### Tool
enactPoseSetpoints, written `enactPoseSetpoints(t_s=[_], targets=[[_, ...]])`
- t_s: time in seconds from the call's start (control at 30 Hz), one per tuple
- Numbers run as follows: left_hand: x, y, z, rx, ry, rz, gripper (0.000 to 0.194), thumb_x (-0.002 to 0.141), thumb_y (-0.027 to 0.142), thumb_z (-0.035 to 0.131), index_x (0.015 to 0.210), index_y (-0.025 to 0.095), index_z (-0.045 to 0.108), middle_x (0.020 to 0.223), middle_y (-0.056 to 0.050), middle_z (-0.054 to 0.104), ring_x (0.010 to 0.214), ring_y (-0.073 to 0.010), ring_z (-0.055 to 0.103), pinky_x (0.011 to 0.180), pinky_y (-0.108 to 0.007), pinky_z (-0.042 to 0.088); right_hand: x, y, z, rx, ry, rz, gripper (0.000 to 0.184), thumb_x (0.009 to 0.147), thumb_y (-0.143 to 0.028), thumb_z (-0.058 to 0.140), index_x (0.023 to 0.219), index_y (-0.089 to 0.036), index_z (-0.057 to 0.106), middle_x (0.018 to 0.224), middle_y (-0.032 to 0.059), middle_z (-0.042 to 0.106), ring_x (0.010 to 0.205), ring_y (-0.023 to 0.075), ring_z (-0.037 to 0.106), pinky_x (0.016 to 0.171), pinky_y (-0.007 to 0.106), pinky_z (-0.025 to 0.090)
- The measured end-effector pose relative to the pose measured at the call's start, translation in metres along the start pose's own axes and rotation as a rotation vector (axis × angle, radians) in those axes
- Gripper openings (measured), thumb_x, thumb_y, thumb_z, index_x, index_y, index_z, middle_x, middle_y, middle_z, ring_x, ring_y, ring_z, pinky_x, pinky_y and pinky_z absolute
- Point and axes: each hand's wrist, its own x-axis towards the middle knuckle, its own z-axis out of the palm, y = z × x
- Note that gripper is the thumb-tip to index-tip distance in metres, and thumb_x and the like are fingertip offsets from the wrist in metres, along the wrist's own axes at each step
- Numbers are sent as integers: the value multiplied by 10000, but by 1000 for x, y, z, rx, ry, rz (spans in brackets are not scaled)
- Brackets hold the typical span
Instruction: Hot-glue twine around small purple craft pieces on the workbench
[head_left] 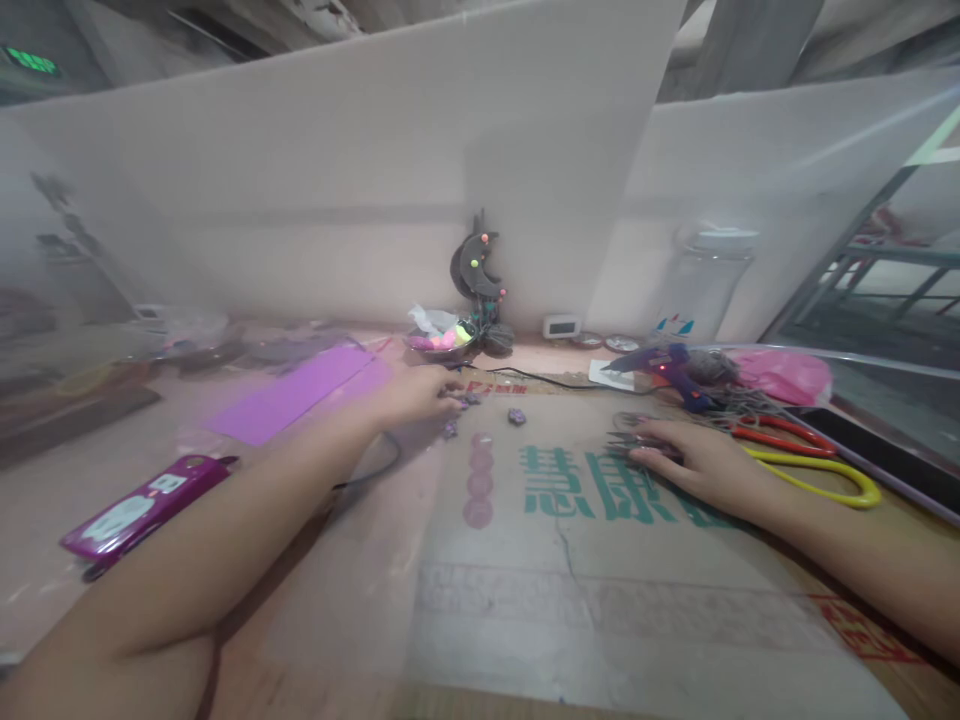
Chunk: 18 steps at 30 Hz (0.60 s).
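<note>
My left hand (429, 393) stretches to the middle of the table, fingers bent down and pinched at a small purple piece (471, 399). Just below its fingertips lies another purple piece (450, 429), and a dark purple cluster (517, 416) sits to the right on the printed cardboard (510, 610). On the cardboard's right side rests my right hand (686, 460), its fingers curled. Dark pointed metal tips (619, 440) poke out at those fingers; the tool they belong to is mostly hidden. Behind this hand are a yellow handle (832, 472) and a red handle (784, 435).
A purple sheet (300, 395) and a magenta case (146, 512) lie left. At the back stand a dark crescent-shaped piece (474, 268), a bowl of colourful bits (439, 340) and a small white display (562, 326). Right are a glue gun (667, 372), pink plastic (784, 375) and a phone (885, 455).
</note>
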Motion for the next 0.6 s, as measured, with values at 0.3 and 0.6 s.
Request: enactPoseSetpoints(t_s=[0.3, 0.6], targets=[[3, -2, 13, -38, 10, 50, 284, 822, 398, 521, 982, 234, 689, 957, -29, 720, 834, -197, 634, 683, -257, 413, -6, -9, -7, 93, 165, 14, 368, 905, -449, 464, 1058, -168, 644, 958, 101, 712, 797, 227, 662, 694, 326, 508], [-1, 7, 7, -53, 39, 8, 219, 800, 411, 548, 822, 218, 648, 809, -47, 706, 736, -221, 623, 614, -293, 390, -1, -2, -5, 212, 392, 71, 335, 941, -375, 425, 1159, -185, 596, 987, 98, 654, 918, 244, 617, 810, 375, 503]])
